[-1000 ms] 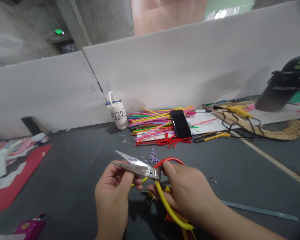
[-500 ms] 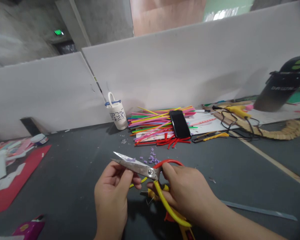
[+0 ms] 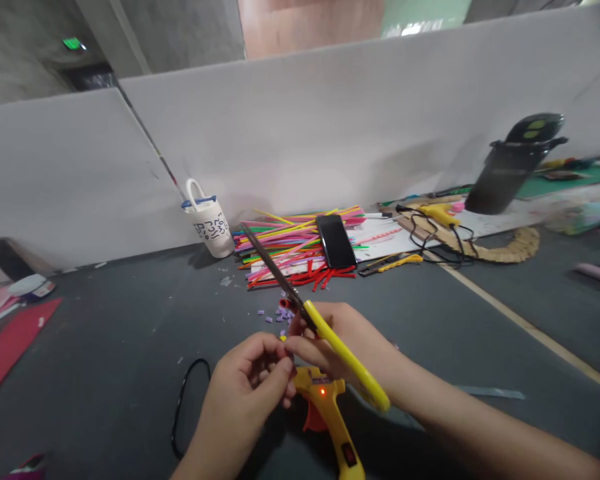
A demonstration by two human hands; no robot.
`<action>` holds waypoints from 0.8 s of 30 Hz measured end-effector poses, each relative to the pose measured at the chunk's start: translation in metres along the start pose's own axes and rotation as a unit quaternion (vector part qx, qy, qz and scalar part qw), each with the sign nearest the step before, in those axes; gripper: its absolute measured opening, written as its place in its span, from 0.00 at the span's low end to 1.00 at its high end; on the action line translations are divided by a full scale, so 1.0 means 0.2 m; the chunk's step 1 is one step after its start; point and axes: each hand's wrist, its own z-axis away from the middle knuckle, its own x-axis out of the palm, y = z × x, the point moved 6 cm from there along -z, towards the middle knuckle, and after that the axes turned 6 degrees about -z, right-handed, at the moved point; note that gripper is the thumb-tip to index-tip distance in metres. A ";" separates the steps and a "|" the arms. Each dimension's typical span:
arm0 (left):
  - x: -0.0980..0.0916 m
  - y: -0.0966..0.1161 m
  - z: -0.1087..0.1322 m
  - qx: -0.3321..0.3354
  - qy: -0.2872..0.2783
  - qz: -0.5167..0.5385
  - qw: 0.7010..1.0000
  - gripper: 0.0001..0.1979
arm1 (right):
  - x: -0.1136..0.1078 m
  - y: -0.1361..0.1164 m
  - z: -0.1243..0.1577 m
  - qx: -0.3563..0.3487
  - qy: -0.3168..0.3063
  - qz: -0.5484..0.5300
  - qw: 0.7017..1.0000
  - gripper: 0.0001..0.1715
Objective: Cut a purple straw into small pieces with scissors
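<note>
In my right hand are the scissors, their yellow handle crossing over the hand and their blades pointing up and away to the left, seen edge-on. My left hand is closed in a pinch, its fingertips meeting those of my right hand. Whatever lies between them is too small and hidden to name. Below the hands is a yellow glue gun with a red trigger and a glowing orange light. Small purple cut pieces lie on the table just beyond the hands.
Behind lie colourful pipe cleaners with a black phone on them. A white cup stands left of them, a dark tumbler to the right. A utility knife and a second glue gun lie between.
The scissors have swung from lying across my left fingers to pointing up and away. My left hand has left the blades, and its fingertips now meet my right hand's. The view has shifted right.
</note>
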 end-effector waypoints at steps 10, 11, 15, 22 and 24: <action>-0.01 0.09 0.01 0.132 0.057 -0.250 0.958 0.06 | -0.01 0.03 0.00 0.009 0.002 0.066 0.998 0.04; -0.02 0.10 0.02 0.148 0.067 -0.257 0.953 0.06 | -0.01 0.03 -0.01 0.011 0.002 0.063 0.998 0.04; -0.02 0.15 0.06 0.267 0.123 -0.313 0.903 0.05 | 0.00 0.04 -0.01 0.020 0.011 0.043 0.999 0.04; 0.02 0.16 0.11 0.369 0.153 -0.380 0.834 0.09 | 0.02 0.05 -0.01 0.025 0.028 0.024 0.999 0.05; 0.02 0.16 0.11 0.368 0.155 -0.386 0.832 0.09 | 0.01 0.05 -0.01 0.027 0.033 0.022 0.999 0.06</action>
